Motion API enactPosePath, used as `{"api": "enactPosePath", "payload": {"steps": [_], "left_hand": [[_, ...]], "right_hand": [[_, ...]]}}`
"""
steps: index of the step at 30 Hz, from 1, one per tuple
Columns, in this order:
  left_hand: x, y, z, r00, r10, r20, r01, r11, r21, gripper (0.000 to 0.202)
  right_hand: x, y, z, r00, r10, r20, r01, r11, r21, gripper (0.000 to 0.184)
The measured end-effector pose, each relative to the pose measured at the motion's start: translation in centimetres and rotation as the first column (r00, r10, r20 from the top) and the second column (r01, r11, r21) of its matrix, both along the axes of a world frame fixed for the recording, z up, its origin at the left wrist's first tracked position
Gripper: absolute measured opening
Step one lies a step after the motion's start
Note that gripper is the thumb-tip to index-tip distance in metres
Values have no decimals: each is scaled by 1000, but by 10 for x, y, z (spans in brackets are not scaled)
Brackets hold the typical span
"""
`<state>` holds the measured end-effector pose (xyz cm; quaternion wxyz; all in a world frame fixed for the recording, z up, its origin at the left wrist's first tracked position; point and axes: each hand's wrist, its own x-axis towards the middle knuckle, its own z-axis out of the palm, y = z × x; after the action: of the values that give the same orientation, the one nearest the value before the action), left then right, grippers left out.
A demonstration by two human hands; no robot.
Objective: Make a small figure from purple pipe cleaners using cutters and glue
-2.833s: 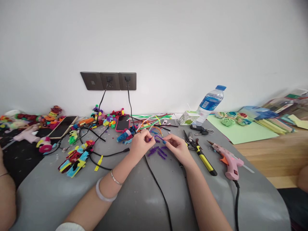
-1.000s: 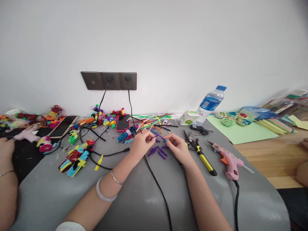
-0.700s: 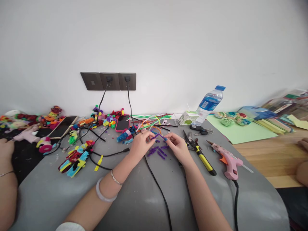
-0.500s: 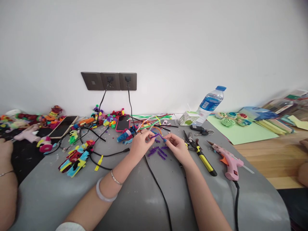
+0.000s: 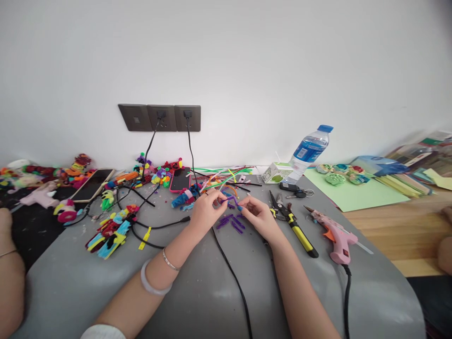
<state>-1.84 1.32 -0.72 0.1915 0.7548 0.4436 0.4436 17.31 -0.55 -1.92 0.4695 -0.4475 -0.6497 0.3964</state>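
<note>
A short purple pipe-cleaner piece (image 5: 231,199) is pinched at both ends: my left hand (image 5: 206,210) grips one end and my right hand (image 5: 259,215) grips the other, fingers closed. The piece is bent between them, just above the grey table cover (image 5: 197,292). Several cut purple pieces (image 5: 231,222) lie on the cover directly under my hands. A black cable (image 5: 229,273) runs between my forearms toward the table's near edge.
Yellow-handled cutters (image 5: 293,224) and a pink glue gun (image 5: 334,235) lie right of my right hand. A water bottle (image 5: 307,153), small carton (image 5: 277,173) and green paper (image 5: 353,194) stand behind. Coloured pipe-cleaner figures (image 5: 111,233), two phones and cables crowd the left. Another person's arm (image 5: 10,278) is at far left.
My hands have stayed in place, working the purple piece into a tighter bend. The other person's hand at far left has drawn back and down.
</note>
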Motion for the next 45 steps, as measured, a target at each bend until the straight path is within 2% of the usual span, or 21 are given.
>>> {"api": "enactPosePath", "payload": {"steps": [11,18,32,39,45], "left_hand": [[1,-1,1,1000,-24,15,24,1000,-1,10],[2,0,1,996,-73,49,72,997,21,11],[5,-3,-2,992,-124,32,118,981,153,14],[6,-4,-1,995,-93,17,89,979,182,17],[5,-3,-2,999,-39,38,34,992,125,15]], "right_hand": [[-1,-1,6,999,-2,42,3,1000,-18,34],[-2,-3,6,999,39,23,-37,997,-66,28],[0,-2,6,997,68,-20,-70,990,-123,32],[0,-1,2,997,74,-16,-75,989,-130,36],[-1,-1,3,999,35,-14,-35,999,-39,26]]}}
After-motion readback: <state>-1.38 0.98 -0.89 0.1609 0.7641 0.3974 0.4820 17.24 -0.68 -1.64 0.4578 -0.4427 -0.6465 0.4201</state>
